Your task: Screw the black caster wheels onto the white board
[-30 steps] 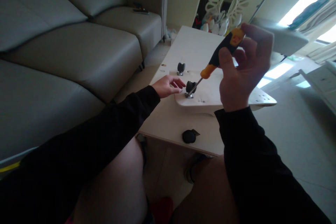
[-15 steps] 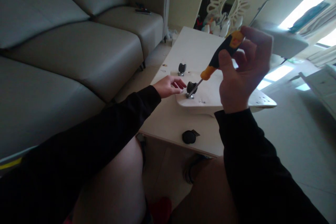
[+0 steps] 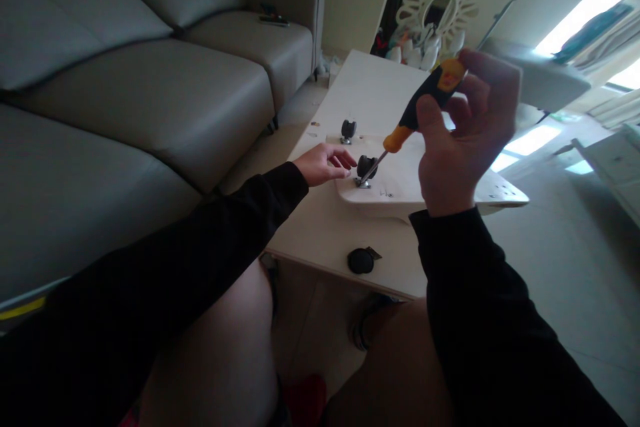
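Observation:
My right hand (image 3: 465, 127) grips a yellow and black screwdriver (image 3: 425, 103) by its handle. The shaft slants down to the left, and its tip meets the metal plate of a dark caster (image 3: 367, 165) on a white panel (image 3: 405, 177). Just left of that caster, my left hand (image 3: 327, 165) rests by the panel's edge with its fingers loosely bent and apart, holding nothing that I can see. Farther back, a second caster (image 3: 349, 129) stands on the panel. Near the table's front edge lies a loose black caster (image 3: 361, 260).
The panel lies on a long pale table (image 3: 310, 227). A grey sofa (image 3: 150, 100) runs along the left, with a dark object (image 3: 273, 19) on its far seat. Behind the table are a white-framed mirror (image 3: 440, 10) and several white items. My legs are below the table's front edge.
Both hands and the screwdriver hold practically the same pose. The whole view has shifted very slightly; nothing was taken hold of or let go.

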The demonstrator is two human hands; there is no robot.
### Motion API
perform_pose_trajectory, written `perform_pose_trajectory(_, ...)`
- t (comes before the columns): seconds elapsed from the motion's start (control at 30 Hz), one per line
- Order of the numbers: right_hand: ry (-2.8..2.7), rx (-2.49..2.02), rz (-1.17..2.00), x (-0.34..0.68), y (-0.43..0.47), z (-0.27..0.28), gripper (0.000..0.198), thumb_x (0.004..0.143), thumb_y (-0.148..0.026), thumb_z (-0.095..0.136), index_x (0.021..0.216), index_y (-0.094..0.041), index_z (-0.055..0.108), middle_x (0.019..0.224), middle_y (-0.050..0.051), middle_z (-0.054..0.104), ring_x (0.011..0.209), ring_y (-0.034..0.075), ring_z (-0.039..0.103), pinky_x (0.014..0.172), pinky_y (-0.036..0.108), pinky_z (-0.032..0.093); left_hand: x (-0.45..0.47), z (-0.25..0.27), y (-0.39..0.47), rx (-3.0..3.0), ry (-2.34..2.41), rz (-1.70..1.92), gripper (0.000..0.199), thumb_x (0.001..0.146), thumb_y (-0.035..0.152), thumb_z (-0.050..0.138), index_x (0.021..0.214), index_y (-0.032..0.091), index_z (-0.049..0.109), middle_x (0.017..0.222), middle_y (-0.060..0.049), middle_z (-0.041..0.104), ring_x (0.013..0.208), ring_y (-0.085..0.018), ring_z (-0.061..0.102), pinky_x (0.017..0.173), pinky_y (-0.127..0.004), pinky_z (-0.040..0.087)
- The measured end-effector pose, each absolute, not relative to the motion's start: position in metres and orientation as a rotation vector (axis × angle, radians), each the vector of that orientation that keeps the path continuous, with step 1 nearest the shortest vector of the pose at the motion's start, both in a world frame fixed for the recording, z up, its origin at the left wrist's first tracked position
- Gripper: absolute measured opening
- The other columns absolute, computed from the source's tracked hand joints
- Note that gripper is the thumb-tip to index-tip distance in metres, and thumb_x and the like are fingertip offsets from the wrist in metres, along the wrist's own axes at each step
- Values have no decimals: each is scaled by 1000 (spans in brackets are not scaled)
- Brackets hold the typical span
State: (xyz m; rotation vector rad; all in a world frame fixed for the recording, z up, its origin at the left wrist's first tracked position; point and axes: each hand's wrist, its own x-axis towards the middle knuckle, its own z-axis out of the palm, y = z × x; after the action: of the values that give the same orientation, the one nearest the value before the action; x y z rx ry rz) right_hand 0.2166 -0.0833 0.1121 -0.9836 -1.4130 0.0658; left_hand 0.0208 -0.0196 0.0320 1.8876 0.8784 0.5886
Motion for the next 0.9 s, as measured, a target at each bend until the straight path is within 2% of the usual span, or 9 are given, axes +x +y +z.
perform_pose_trajectory(0.17, -1442, -1001, 105, 216, -80, 113, 45, 84, -37, 74, 127, -42, 59, 132, 2, 66, 126, 28, 62, 81, 44, 67, 22, 34, -20, 1881, 885, 583, 29, 82, 22, 72, 109, 14, 76, 106, -10, 76, 97, -21, 68, 93, -38, 56)
perform_pose_trajectory(0.3, -1482, -1035, 85, 211, -77, 117, 43, 86, -34, 71, 127, -41, 60, 138, 2, 66, 127, 28, 62, 82, 44, 67, 24, 34, -19, 1874, 893, 576, 28, 82, 19, 72, 109, 12, 76, 109, -11, 77, 95, -21, 67, 92, -39, 57)
perform_pose_trajectory(0.5, -1529, -959, 199, 206, -74, 119, 40, 90, -35, 66, 128, -46, 60, 139, 1, 67, 121, 28, 64, 97, 52, 62, 28, 28, -15, 1862, 853, 602, 27, 82, 16, 71, 108, 11, 75, 107, -11, 77, 92, -19, 68, 90, -37, 56)
perform_pose_trajectory(0.7, -1452, -984, 167, 205, -71, 115, 45, 81, -35, 75, 124, -38, 59, 124, 3, 69, 107, 27, 65, 73, 42, 61, 28, 28, -14, 1868, 833, 597, 29, 82, 17, 72, 111, 12, 75, 103, -10, 77, 92, -20, 69, 89, -36, 56)
perform_pose_trajectory(0.8, -1431, -1024, 146, 205, -69, 114, 45, 80, -37, 77, 121, -40, 59, 123, 3, 67, 100, 24, 65, 72, 41, 60, 28, 27, -13, 1871, 829, 599, 30, 82, 17, 72, 111, 11, 76, 102, -10, 77, 93, -20, 69, 89, -36, 56)
perform_pose_trajectory(0.9, -1477, -937, 154, 205, -64, 112, 40, 87, -38, 66, 125, -37, 58, 120, 2, 67, 101, 22, 67, 80, 42, 62, 28, 24, -12, 1880, 820, 606, 31, 81, 18, 72, 112, 12, 76, 102, -10, 77, 93, -20, 69, 89, -36, 56)
